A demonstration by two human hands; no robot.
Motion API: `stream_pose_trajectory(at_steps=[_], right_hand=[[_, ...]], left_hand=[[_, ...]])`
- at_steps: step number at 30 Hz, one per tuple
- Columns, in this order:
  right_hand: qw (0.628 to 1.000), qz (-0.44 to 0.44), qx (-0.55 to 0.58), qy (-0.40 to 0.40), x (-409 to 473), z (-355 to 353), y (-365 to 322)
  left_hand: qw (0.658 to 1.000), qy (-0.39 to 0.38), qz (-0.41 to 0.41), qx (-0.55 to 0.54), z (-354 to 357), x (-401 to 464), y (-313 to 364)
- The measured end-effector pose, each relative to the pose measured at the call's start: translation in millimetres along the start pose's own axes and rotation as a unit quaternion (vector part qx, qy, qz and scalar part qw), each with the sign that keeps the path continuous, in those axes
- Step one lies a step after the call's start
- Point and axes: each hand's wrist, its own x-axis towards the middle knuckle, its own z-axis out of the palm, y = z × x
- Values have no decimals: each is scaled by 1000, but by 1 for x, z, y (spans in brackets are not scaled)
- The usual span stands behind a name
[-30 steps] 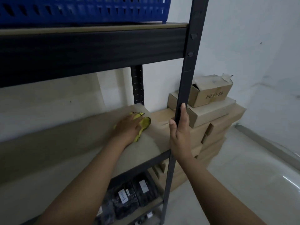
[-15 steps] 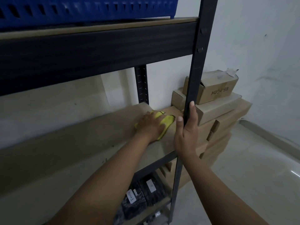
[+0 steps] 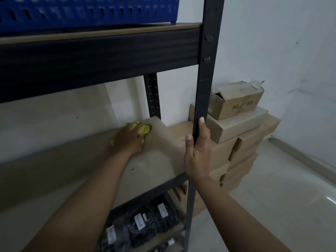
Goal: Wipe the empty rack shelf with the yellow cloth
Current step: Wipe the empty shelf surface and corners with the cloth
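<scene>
Brown rack shelf (image 3: 156, 160) against a white wall; tiled floor. Your left hand (image 3: 128, 140) presses flat on the one yellow cloth (image 3: 145, 128) near the back corner. Your right hand (image 3: 197, 153) wraps the black upright post (image 3: 205, 84) (one blue crate (image 3: 87, 11) above).

Dim room: plain white walls (image 3: 272, 42) meet a pale glossy floor (image 3: 272, 206) at right, a stack of cardboard boxes (image 3: 241, 142) stands against the wall just beside the black metal rack post (image 3: 205, 79) (top box open, print blurred), blue slotted crate (image 3: 87, 11) on the upper shelf.
</scene>
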Motion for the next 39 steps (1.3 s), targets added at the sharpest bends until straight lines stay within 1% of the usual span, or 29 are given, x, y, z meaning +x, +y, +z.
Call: stream_pose_trajectory(at_steps=[3, 4, 6, 9, 11, 14, 16, 19, 21, 24, 26, 29, 31, 34, 36, 39], right_hand=[[1000, -8, 5, 11, -1, 1, 0], [1000, -13, 7, 12, -1, 1, 0], [999, -29, 6, 21, 0, 2, 2], [998, -50, -5, 37, 1, 3, 5], [998, -52, -2, 38, 1, 3, 4], [998, -60, 2, 37, 2, 2, 7], [998, -59, 4, 34, 2, 1, 9], [998, -56, 8, 28, 2, 2, 13], [998, -59, 4, 25, 4, 4, 16], [999, -49, 15, 15, 7, 7, 18], [999, -45, 11, 14, 7, 7, 16], [999, -51, 4, 10, 3, 4, 15], [999, -52, 4, 11, 1, 3, 14], [999, -35, 16, 13, 1, 4, 12], [999, -32, 19, 10, 2, 4, 11], [999, -34, 19, -5, 3, 1, 9]], left_hand=[[998, -32, -44, 10, -11, -40, 5], [998, -46, -47, -1, -17, -55, 11], [998, -60, -15, -32, -23, -84, 28], [996, -40, 64, -46, -19, -108, 63], [995, -33, 87, -36, -13, -97, 83], [993, -39, 109, -39, -3, -42, 94], [994, -52, 94, -33, 3, -2, 87], [997, -30, 67, -10, 6, 39, 68], [997, -27, 71, 1, 5, 53, 55], [995, -45, 93, -17, 5, 63, 36], [994, -48, 97, -27, 2, 62, 26], [997, -38, 54, -41, -5, 55, 10], [998, -31, 41, -31, -5, 46, -1], [998, -15, 63, -25, 1, 24, -9], [996, -9, 69, -49, 1, 8, -2], [994, -30, 74, -80, -6, -2, 19]])
